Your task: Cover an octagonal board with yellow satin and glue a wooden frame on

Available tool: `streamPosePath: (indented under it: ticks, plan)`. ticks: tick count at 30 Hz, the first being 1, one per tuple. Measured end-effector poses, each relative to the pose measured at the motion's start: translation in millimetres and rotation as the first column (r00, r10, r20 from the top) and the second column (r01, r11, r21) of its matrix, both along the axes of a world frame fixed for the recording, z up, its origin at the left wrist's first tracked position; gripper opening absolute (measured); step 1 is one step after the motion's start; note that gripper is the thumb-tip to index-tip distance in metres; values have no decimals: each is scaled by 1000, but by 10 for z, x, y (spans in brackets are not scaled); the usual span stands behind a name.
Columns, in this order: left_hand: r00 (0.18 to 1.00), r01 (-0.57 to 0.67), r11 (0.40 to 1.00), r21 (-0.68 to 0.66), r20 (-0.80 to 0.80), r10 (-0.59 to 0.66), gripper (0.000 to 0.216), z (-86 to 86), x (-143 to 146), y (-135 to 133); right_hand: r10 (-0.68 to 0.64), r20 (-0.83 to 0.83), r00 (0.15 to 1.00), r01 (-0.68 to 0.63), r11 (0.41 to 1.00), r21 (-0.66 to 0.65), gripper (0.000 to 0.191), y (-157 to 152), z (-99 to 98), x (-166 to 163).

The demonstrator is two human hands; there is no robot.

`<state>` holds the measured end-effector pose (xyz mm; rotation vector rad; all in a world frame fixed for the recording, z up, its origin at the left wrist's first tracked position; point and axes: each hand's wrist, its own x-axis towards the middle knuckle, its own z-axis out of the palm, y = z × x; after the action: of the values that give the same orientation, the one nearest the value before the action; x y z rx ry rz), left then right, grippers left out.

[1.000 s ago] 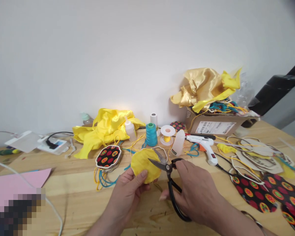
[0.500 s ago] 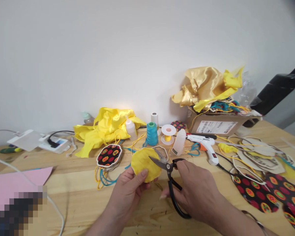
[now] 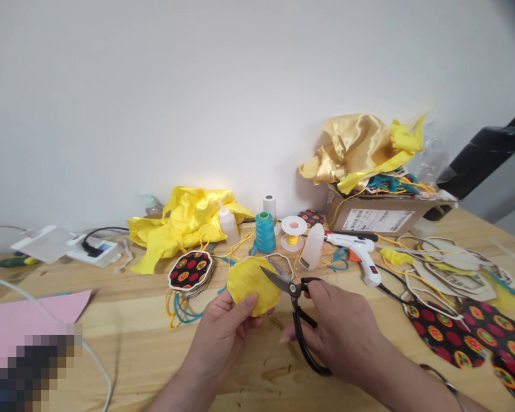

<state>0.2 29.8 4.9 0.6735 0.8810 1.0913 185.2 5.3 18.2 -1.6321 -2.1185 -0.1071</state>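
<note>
My left hand [image 3: 225, 335] pinches a round yellow fabric piece [image 3: 251, 281] by its lower edge, just above the wooden table [image 3: 124, 343]. My right hand [image 3: 343, 332] grips black-handled scissors [image 3: 298, 320]; their blades are parted at the right edge of the yellow piece. A stack of black patterned fabric-covered shapes [image 3: 190, 272] lies just left of the yellow piece, with blue and yellow cords [image 3: 178, 306] under it.
Behind my hands stand a teal thread cone [image 3: 264, 233], a small spool [image 3: 293, 232], squeeze bottles [image 3: 312, 247] and a white glue gun [image 3: 358, 254]. Yellow cloth [image 3: 184, 220] lies back left, a cardboard box [image 3: 377, 214] back right. Patterned pieces [image 3: 459, 337] at right, pink paper [image 3: 30, 320] at left.
The yellow piece and the scissors have risen slightly together; the blades sit a little closer against the piece's right edge. Otherwise nothing has moved.
</note>
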Motion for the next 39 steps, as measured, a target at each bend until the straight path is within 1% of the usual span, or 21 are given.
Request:
streamPosePath:
  ticks: [6, 10, 25, 33, 39]
  plan:
    - [1000, -8, 1000, -2, 6, 8, 22, 1, 3, 3, 7, -7, 1000, -6, 1000, 23, 37, 0, -5, 0]
    - [1000, -27, 1000, 4, 12, 27, 25, 13, 8, 3, 1, -11, 1000, 0, 1000, 8, 35, -6, -13, 6]
    - [1000, -18, 999, 35, -15, 19, 19, -6, -3, 1, -4, 38, 999, 3, 999, 47, 33, -4, -4, 9]
    - [1000, -21, 998, 60, -18, 22, 16, -3, -12, -3, -8, 33, 999, 8, 1000, 14, 36, 3, 7, 20]
    - [999, -23, 997, 71, -30, 25, 21, -3, -15, 3, -7, 16, 1000, 7, 1000, -5, 34, -4, 29, 12]
